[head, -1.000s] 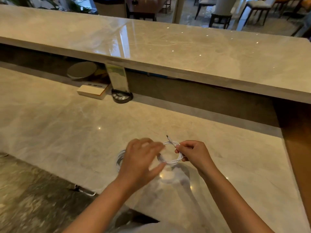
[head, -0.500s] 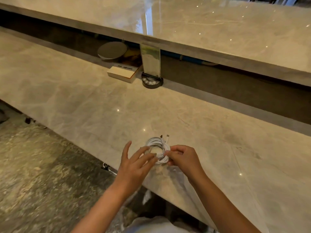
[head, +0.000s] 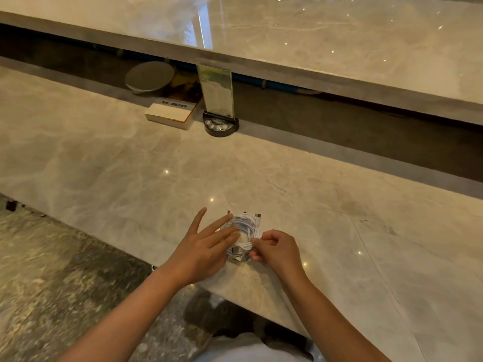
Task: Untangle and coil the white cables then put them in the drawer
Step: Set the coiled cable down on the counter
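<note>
1. A long marble counter (head: 130, 165) runs under a raised marble shelf (head: 339, 48), with a dark recess between the two and speckled stone floor (head: 52, 283) along the counter's near edge.
2. The cables (head: 244, 232) sit on the counter close to its near edge, wound into a small white coil with several plug ends sticking out at the far side and another at the near side.
3. The right hand (head: 277, 250) pinches the coil's right side, its fingers curled on the strands.
4. The left hand (head: 206, 246) lies flat, fingers straight and spread, their tips resting on the coil's left side; it grips nothing.
5. Further out, against the recess at the counter's far edge, stand a menu holder (head: 218, 100) on a black base, a book (head: 171, 113) just to its left, and a round grey disc (head: 150, 77) behind the book.
6. Progress, as I judge it: untangling and coiling look essentially done, since the cables form one tidy bundle. What remains is to lift it and stow it in the drawer, which is not in view.
</note>
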`<state>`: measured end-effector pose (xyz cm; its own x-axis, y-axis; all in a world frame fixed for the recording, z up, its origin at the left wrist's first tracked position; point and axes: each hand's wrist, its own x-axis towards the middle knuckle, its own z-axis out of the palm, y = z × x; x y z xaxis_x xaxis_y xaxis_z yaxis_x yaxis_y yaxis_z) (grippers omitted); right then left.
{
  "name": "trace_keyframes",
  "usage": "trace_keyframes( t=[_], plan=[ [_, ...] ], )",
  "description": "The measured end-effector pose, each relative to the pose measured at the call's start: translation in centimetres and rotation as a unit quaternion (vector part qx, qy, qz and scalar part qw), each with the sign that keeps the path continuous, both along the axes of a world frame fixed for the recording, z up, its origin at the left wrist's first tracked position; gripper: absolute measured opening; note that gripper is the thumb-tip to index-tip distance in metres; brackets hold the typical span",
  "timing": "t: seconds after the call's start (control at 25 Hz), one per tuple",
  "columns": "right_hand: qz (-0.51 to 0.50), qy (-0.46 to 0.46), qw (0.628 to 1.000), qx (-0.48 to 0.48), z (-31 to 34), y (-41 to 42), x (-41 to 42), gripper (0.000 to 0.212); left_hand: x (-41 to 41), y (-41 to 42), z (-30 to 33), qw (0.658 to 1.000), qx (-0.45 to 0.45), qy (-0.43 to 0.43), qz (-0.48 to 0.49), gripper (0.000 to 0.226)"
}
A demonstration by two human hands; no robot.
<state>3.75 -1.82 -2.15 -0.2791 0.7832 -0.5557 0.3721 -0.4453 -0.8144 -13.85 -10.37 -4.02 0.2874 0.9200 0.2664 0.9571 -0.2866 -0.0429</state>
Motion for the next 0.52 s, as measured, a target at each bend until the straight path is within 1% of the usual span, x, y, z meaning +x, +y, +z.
trace_keyframes(
  t=[0.08,0.16,0.28,0.4,0.52],
  plan=[
    [-0.003,-0.004,1.0,0.001,-0.3,0.0,-0.2,0.008,0.1,-0.7,-0.2,0.999,-0.053,0.008,0.008,0.057],
    [-0.008,-0.019,1.0,0.011,-0.4,-0.1,-0.4,0.009,0.3,-1.2,-0.4,0.995,-0.094,0.025,0.014,0.064],
    [-0.012,-0.039,0.998,0.046,-0.4,-0.6,-0.5,0.015,0.4,-1.4,-0.6,0.992,-0.118,0.049,0.018,0.063],
    [0.004,-0.055,0.995,0.082,-0.2,-0.8,-0.4,0.015,0.4,-1.3,-0.1,0.993,-0.108,0.053,0.007,0.061],
    [0.043,-0.093,0.983,0.149,-0.2,-0.4,0.0,0.017,0.5,-1.1,0.5,0.994,-0.093,0.055,-0.001,0.058]
  ],
)
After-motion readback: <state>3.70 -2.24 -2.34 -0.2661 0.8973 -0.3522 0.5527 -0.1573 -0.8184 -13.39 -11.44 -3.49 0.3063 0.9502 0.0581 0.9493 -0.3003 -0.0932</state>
